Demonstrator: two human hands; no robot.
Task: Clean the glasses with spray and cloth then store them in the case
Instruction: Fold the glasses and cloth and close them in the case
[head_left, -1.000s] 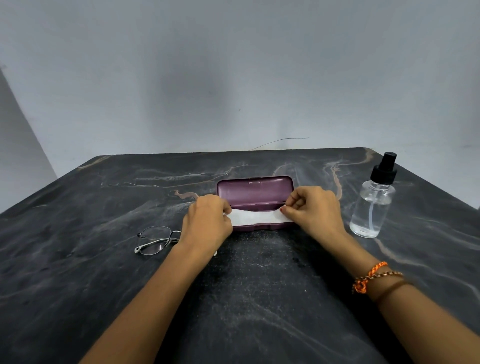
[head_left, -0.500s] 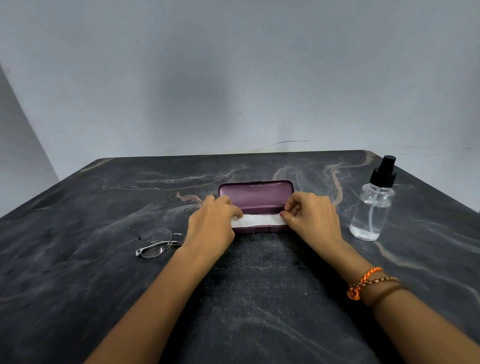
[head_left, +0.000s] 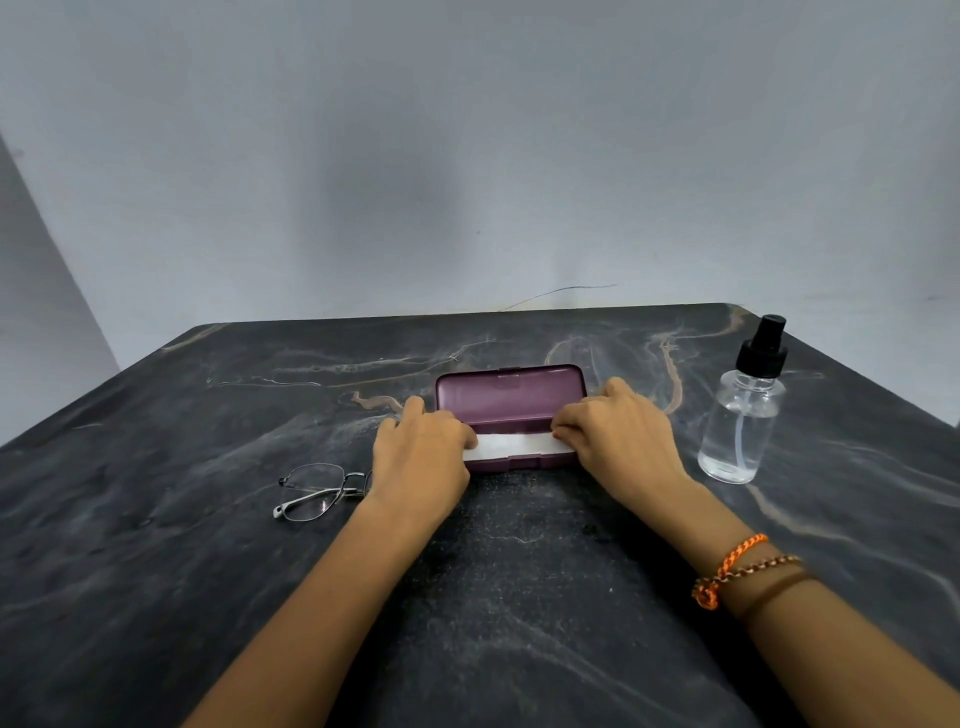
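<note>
An open purple glasses case (head_left: 511, 397) stands mid-table with its lid raised at the back. A folded white cloth (head_left: 511, 446) lies flat along the case's lower half. My left hand (head_left: 421, 457) covers the cloth's left end, thumb tip on the cloth, and holds it there. At the right end my right hand (head_left: 621, 436) pinches the cloth with curled fingertips. Thin metal-framed glasses (head_left: 314, 491) lie folded on the table just left of my left wrist, partly hidden by it. A clear spray bottle (head_left: 740, 415) with a black pump stands upright to the right of my right hand.
Everything sits on a dark marbled table (head_left: 519, 597), whose far edge meets a plain grey wall. Bracelets (head_left: 737, 569) circle my right wrist.
Both hands have lowered the white cloth, and it now lies flat inside the case. The glasses and the bottle have stayed put.
</note>
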